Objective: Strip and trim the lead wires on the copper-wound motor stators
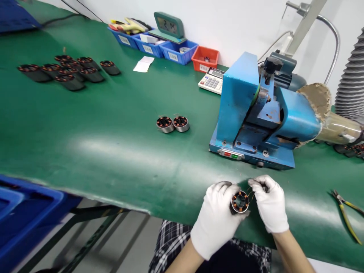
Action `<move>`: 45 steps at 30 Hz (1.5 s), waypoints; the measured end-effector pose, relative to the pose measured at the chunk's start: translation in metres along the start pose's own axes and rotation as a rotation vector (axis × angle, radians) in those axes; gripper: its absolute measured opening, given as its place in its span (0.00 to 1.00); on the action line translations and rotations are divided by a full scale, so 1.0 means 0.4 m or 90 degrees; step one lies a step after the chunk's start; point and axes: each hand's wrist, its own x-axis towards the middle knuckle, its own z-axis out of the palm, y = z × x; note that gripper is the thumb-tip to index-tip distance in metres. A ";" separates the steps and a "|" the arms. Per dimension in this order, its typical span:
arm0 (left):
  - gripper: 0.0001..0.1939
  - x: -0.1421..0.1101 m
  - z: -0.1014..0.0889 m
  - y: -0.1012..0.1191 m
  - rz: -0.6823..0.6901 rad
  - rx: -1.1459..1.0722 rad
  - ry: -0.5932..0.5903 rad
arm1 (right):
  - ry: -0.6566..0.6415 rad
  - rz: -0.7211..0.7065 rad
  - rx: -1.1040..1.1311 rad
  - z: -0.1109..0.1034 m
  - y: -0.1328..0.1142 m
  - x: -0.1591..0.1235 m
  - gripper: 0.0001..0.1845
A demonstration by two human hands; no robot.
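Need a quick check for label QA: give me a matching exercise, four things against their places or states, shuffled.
1. Left hand
2. Right hand
3. Calculator
4. Pliers

A. On the table, right of the blue machine, yellow-handled
B. Around the ring-shaped part
C. Beside the red bin, against the blue machine's left side
D. Pinching thin wires

Pairs: 1-B, 2-D, 3-C, 4-A

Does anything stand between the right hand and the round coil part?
Nothing visible blocks the right hand; only thin wires span the gap to the round coil part in the left hand.
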 end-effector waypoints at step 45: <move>0.06 0.054 -0.016 0.035 0.140 0.040 -0.230 | -0.026 0.252 0.121 -0.184 0.077 0.003 0.16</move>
